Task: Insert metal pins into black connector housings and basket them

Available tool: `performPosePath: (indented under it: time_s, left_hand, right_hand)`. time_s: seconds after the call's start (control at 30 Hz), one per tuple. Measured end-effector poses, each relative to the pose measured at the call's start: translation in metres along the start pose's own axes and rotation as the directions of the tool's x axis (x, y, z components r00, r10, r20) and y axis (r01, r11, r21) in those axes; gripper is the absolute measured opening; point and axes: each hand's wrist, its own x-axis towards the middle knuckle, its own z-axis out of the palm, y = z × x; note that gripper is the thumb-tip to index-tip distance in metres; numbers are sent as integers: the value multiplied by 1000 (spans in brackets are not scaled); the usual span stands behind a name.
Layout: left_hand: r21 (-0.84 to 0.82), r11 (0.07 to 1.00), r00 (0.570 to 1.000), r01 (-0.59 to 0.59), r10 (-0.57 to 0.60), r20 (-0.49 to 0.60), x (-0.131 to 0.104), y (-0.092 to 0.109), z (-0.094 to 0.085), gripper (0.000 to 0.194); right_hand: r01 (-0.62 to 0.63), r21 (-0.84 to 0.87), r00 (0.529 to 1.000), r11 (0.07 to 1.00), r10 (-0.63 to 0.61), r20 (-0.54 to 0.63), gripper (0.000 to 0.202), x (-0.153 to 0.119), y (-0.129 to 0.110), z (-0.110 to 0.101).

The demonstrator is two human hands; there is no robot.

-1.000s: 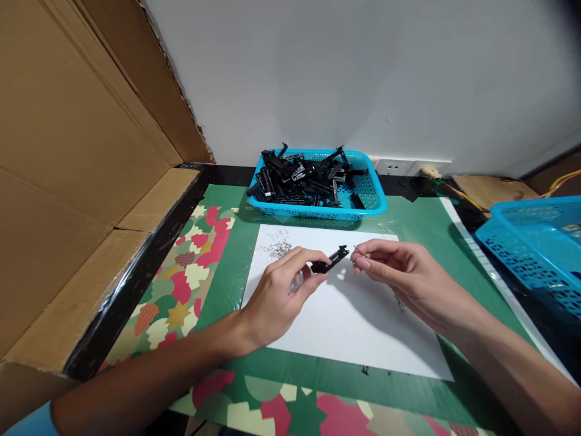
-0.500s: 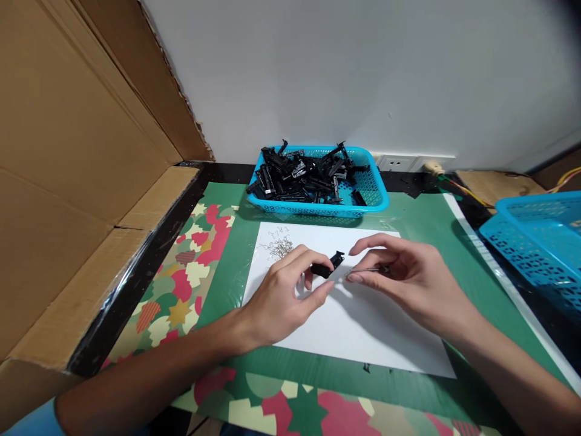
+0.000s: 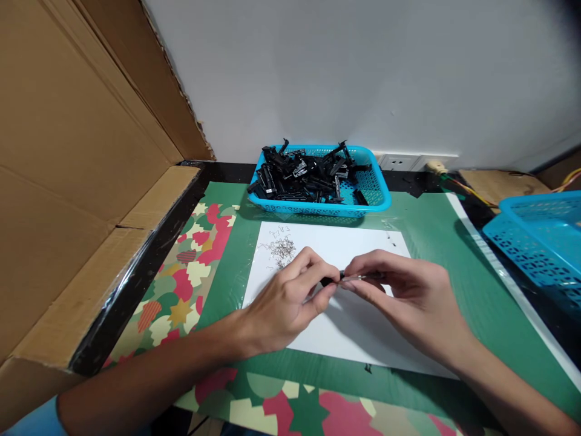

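My left hand point(image 3: 295, 297) pinches a small black plastic part point(image 3: 325, 281) above a white sheet of paper point(image 3: 336, 339). Most of the part is hidden behind my fingers. In my right hand point(image 3: 413, 297) is a thin metal tool point(image 3: 367, 277), perhaps tweezers, gripped between thumb and fingers. Its tip meets the right end of the black part, where the fingertips of both hands come together; the exact contact is covered. Just beyond my left hand, a heap of tiny bent wire pieces point(image 3: 282, 248), like small springs, lies on the paper.
A blue basket point(image 3: 318, 210) of black plastic parts point(image 3: 304, 178) stands behind the paper. Another blue basket point(image 3: 526, 242) is at the right. Cardboard point(image 3: 82, 151) walls the left side. A power socket point(image 3: 397, 162) and plug sit low on the wall. Small dark bits point(image 3: 391, 241) lie on the paper.
My hands have come together. The black part and the metal tool, apart before, now meet, and my left fingers cover more of the part.
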Motion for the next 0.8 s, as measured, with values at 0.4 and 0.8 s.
performPosePath:
  time_s: [0.4,0.8]
  left_hand:
    - [435,882,973,-179,225,-55,-5,-10,1,19]
    - [287,949,977,-131,172,-124,-1,-10,1,14]
  right_hand:
    - [-373,235,922,898,331,199,36,-3,2,8]
    - [-247,35,969,968,246,36,29,-5,-3,11]
